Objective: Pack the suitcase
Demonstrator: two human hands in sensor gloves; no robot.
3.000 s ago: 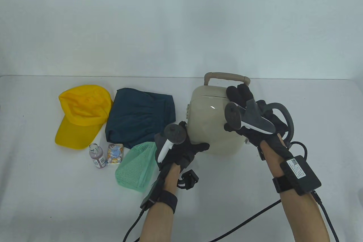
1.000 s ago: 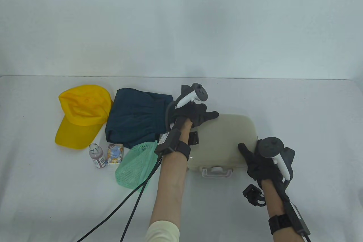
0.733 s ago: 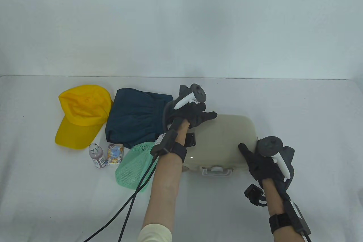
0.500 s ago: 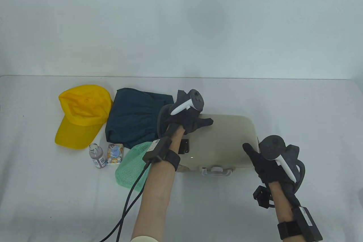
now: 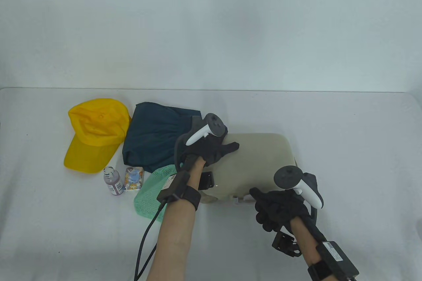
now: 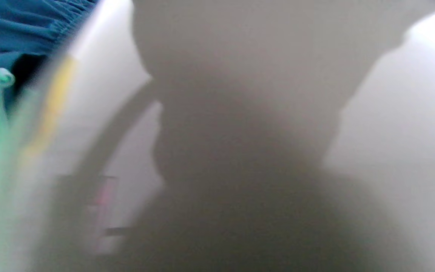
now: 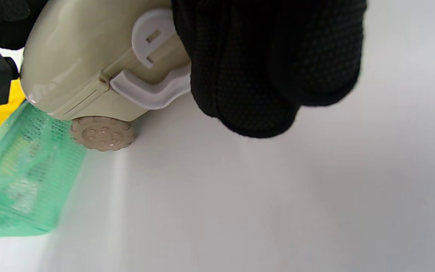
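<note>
The beige hard-shell suitcase [image 5: 260, 159] lies flat and closed at the table's middle. My left hand [image 5: 224, 149] rests flat on its top left corner, fingers spread. My right hand [image 5: 265, 205] is at the suitcase's front edge with its fingers curled on the white latch [image 5: 242, 199]. In the right wrist view the gloved fingers [image 7: 263, 75] cover the right part of the latch [image 7: 149, 92] on the suitcase [image 7: 89, 49]. The left wrist view is blurred and shows mostly the suitcase shell [image 6: 240, 113].
Left of the suitcase lie a green mesh pouch [image 5: 150, 193], a dark teal folded garment [image 5: 155, 136], a yellow cap [image 5: 94, 132], a small bottle [image 5: 113, 181] and a small printed packet [image 5: 134, 178]. The pouch [image 7: 25, 170] touches the suitcase wheel [image 7: 102, 133].
The suitcase went from upright to lying flat. My right hand has moved left from its right side to the front latch. My left hand has slid a little left and nearer on the lid.
</note>
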